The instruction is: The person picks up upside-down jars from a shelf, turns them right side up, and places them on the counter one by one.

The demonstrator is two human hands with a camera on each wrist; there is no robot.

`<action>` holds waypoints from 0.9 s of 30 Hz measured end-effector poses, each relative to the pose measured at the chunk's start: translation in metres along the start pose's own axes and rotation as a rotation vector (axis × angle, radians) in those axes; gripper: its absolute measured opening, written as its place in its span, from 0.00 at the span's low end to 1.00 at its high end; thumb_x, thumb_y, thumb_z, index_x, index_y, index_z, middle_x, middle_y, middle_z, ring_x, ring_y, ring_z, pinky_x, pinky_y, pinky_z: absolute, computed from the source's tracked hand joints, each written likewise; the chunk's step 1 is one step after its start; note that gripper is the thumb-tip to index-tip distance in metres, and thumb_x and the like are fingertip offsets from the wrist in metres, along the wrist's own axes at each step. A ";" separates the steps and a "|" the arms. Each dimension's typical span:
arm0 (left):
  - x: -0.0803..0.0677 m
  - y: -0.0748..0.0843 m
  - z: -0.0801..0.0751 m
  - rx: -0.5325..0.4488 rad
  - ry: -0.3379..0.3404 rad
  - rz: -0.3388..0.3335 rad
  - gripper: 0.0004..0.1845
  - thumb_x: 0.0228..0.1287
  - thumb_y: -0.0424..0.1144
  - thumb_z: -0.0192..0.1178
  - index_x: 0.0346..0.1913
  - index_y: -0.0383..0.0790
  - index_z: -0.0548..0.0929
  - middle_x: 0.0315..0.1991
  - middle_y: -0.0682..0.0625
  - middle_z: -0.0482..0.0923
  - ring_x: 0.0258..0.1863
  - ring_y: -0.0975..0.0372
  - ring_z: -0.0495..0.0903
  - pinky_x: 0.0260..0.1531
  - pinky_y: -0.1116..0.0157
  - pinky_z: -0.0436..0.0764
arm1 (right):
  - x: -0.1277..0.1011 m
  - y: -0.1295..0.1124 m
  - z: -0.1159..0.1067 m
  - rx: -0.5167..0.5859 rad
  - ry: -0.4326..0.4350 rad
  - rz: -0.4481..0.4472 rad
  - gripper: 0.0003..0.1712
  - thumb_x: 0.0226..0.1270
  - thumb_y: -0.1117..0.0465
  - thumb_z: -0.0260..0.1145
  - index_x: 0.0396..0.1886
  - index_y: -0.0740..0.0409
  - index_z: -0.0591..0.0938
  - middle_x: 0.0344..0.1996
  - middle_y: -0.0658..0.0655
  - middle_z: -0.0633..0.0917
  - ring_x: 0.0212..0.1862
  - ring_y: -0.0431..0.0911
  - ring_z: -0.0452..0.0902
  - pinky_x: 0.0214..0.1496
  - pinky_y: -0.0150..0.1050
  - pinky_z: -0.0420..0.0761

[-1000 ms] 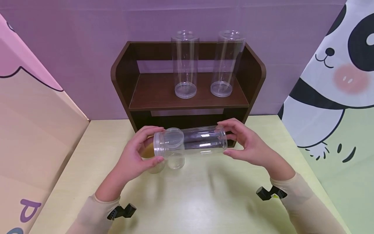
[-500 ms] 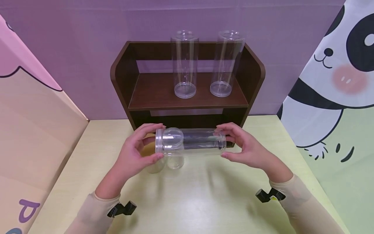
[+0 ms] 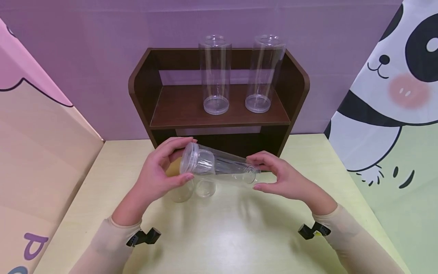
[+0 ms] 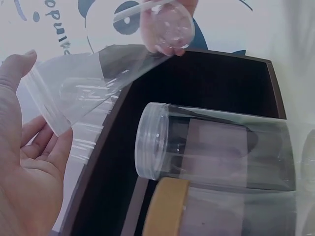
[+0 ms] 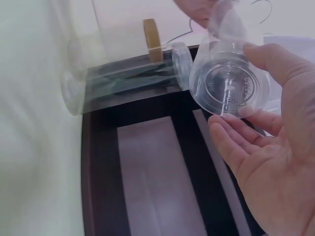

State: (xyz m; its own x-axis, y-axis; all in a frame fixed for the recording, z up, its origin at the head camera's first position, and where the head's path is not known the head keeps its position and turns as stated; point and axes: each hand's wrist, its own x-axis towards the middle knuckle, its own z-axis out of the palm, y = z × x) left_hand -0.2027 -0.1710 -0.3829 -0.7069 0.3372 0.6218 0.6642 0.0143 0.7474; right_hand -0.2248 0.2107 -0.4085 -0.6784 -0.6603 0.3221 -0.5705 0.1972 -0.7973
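Note:
A clear plastic jar [image 3: 226, 168] with no lid is held in the air between both hands, in front of the brown shelf [image 3: 219, 114]. My left hand [image 3: 184, 160] grips its threaded open end, which sits higher. My right hand [image 3: 252, 172] pinches the round base [image 5: 229, 86] between thumb and fingers, at the lower end. In the left wrist view the jar wall [image 4: 93, 88] runs from my palm towards the right hand's fingertips.
Two small clear jars [image 3: 205, 188] stand on the yellow table [image 3: 239, 236] below the held one, one of them with a tan lid [image 3: 173, 167]. Two tall clear jars [image 3: 215, 76] stand upright on the shelf. Printed panels wall in both sides.
The jar lay level and now tilts: its open end rose with my left hand, while my right hand carried the base down and to the left.

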 end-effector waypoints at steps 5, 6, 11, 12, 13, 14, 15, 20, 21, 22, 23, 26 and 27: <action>0.011 0.007 0.003 0.010 -0.045 0.015 0.42 0.55 0.25 0.85 0.74 0.31 0.80 0.70 0.40 0.78 0.68 0.50 0.79 0.73 0.58 0.79 | 0.001 0.007 0.008 0.010 -0.020 0.026 0.36 0.68 0.69 0.82 0.73 0.59 0.78 0.66 0.56 0.83 0.69 0.51 0.81 0.75 0.42 0.80; 0.013 0.008 0.004 0.015 -0.054 0.018 0.41 0.55 0.26 0.85 0.74 0.31 0.80 0.70 0.40 0.79 0.68 0.50 0.79 0.73 0.57 0.79 | 0.001 0.008 0.010 0.012 -0.023 0.031 0.36 0.67 0.69 0.82 0.73 0.59 0.79 0.66 0.55 0.83 0.68 0.52 0.82 0.75 0.43 0.80; 0.025 0.014 0.014 0.043 -0.103 0.027 0.42 0.52 0.24 0.85 0.73 0.35 0.81 0.69 0.44 0.80 0.68 0.51 0.78 0.74 0.55 0.78 | 0.001 0.014 0.019 0.022 -0.030 0.055 0.35 0.67 0.67 0.83 0.71 0.57 0.80 0.63 0.52 0.84 0.66 0.50 0.82 0.75 0.49 0.80; 0.027 0.015 0.016 0.053 -0.113 0.028 0.42 0.52 0.23 0.85 0.73 0.35 0.82 0.69 0.45 0.81 0.68 0.51 0.78 0.73 0.56 0.79 | 0.001 0.015 0.021 0.029 -0.028 0.054 0.35 0.67 0.67 0.83 0.71 0.57 0.80 0.62 0.52 0.84 0.66 0.50 0.82 0.75 0.51 0.80; 0.029 0.015 0.017 0.066 -0.123 0.030 0.42 0.51 0.22 0.84 0.72 0.36 0.82 0.69 0.46 0.81 0.68 0.51 0.79 0.72 0.57 0.80 | 0.001 0.016 0.023 0.035 -0.025 0.052 0.35 0.66 0.67 0.83 0.71 0.56 0.81 0.62 0.53 0.85 0.66 0.51 0.82 0.75 0.50 0.80; 0.031 0.016 0.019 0.081 -0.133 0.029 0.42 0.51 0.22 0.84 0.72 0.37 0.82 0.69 0.47 0.81 0.68 0.52 0.79 0.71 0.57 0.81 | 0.001 0.018 0.025 0.043 -0.021 0.049 0.34 0.66 0.67 0.84 0.70 0.56 0.81 0.62 0.53 0.85 0.65 0.51 0.83 0.75 0.50 0.80; 0.033 0.016 0.021 0.092 -0.144 0.028 0.42 0.51 0.23 0.84 0.72 0.38 0.82 0.69 0.48 0.81 0.67 0.52 0.79 0.70 0.58 0.82 | 0.001 0.019 0.027 0.051 -0.018 0.039 0.34 0.66 0.67 0.84 0.70 0.57 0.81 0.62 0.54 0.84 0.65 0.52 0.83 0.74 0.51 0.81; 0.040 0.016 0.028 0.153 -0.207 0.026 0.40 0.55 0.31 0.86 0.73 0.43 0.83 0.69 0.53 0.80 0.64 0.56 0.80 0.63 0.55 0.86 | 0.002 0.025 0.036 0.087 -0.011 0.017 0.35 0.65 0.69 0.84 0.69 0.59 0.81 0.62 0.59 0.84 0.65 0.55 0.83 0.74 0.48 0.81; 0.042 0.015 0.029 0.163 -0.219 0.030 0.40 0.55 0.32 0.87 0.73 0.44 0.83 0.69 0.54 0.80 0.64 0.56 0.80 0.62 0.54 0.86 | 0.002 0.026 0.038 0.091 -0.010 0.014 0.35 0.64 0.69 0.84 0.69 0.59 0.81 0.62 0.60 0.84 0.65 0.55 0.83 0.75 0.47 0.81; 0.043 0.015 0.030 0.171 -0.232 0.037 0.40 0.56 0.33 0.87 0.73 0.44 0.83 0.69 0.54 0.80 0.64 0.57 0.80 0.60 0.54 0.87 | 0.002 0.028 0.040 0.095 -0.009 0.010 0.35 0.64 0.69 0.84 0.69 0.60 0.81 0.62 0.61 0.84 0.66 0.56 0.83 0.75 0.46 0.81; 0.045 0.014 0.031 0.177 -0.245 0.043 0.40 0.56 0.34 0.86 0.73 0.44 0.83 0.69 0.54 0.81 0.64 0.57 0.80 0.59 0.54 0.87 | 0.002 0.029 0.042 0.097 -0.008 0.006 0.36 0.64 0.69 0.85 0.69 0.61 0.80 0.63 0.61 0.83 0.66 0.56 0.83 0.75 0.45 0.80; 0.049 0.014 0.035 0.187 -0.277 0.057 0.39 0.57 0.35 0.86 0.73 0.44 0.83 0.69 0.54 0.81 0.65 0.58 0.80 0.55 0.55 0.87 | 0.001 0.032 0.046 0.097 -0.003 -0.004 0.37 0.63 0.69 0.85 0.70 0.63 0.79 0.64 0.63 0.83 0.67 0.56 0.82 0.75 0.44 0.80; 0.050 0.013 0.037 0.184 -0.286 0.059 0.39 0.58 0.35 0.86 0.73 0.43 0.82 0.69 0.54 0.81 0.64 0.58 0.80 0.55 0.56 0.87 | 0.002 0.032 0.048 0.101 -0.003 -0.002 0.38 0.63 0.69 0.85 0.70 0.63 0.79 0.64 0.62 0.83 0.67 0.56 0.82 0.76 0.45 0.80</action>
State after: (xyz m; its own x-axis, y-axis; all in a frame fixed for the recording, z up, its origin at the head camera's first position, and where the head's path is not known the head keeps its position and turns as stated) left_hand -0.2203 -0.1191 -0.3503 -0.5865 0.5922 0.5525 0.7530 0.1473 0.6413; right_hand -0.2221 0.1814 -0.4581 -0.6756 -0.6629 0.3227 -0.5225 0.1216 -0.8439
